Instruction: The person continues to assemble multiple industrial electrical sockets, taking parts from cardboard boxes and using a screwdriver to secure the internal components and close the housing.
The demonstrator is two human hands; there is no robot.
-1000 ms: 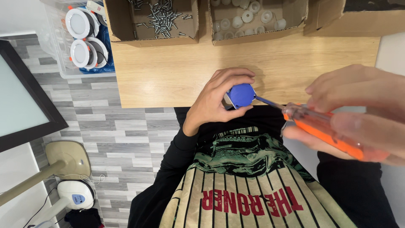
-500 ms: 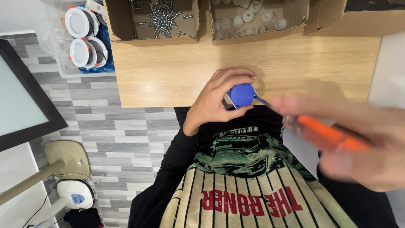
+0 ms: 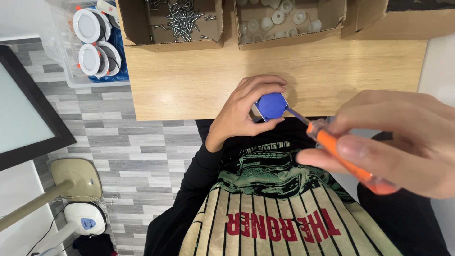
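Head view, looking straight down: the left hand (image 3: 246, 110) curls around a small blue round-faced part (image 3: 272, 105), fingers closed on it, holding it just over the near edge of the wooden table (image 3: 199, 80). The right hand (image 3: 403, 142) is closed around an orange-handled screwdriver (image 3: 348, 159), whose thin shaft runs up and left so the tip meets the blue part's right side.

Against the frame half a second ago, the left hand and the blue part sit in the same spot. The right hand was smeared with motion and lay lower; now it is sharper, higher and larger in view, with the thumb pressed along the orange handle and the fingers folded over the top. The shaft meets the part at much the same place as before.

At the table's far edge stand open cardboard boxes: one with loose metal screws (image 3: 177, 19), one with pale round caps (image 3: 275, 19). Left of the table, a clear plastic bin (image 3: 59, 52) holds round white downlights (image 3: 90, 59). The floor is grey plank-pattern tile (image 3: 118, 142). A dark-framed panel (image 3: 28, 109) leans at the left, and a beige lamp base (image 3: 76, 178) sits at lower left.
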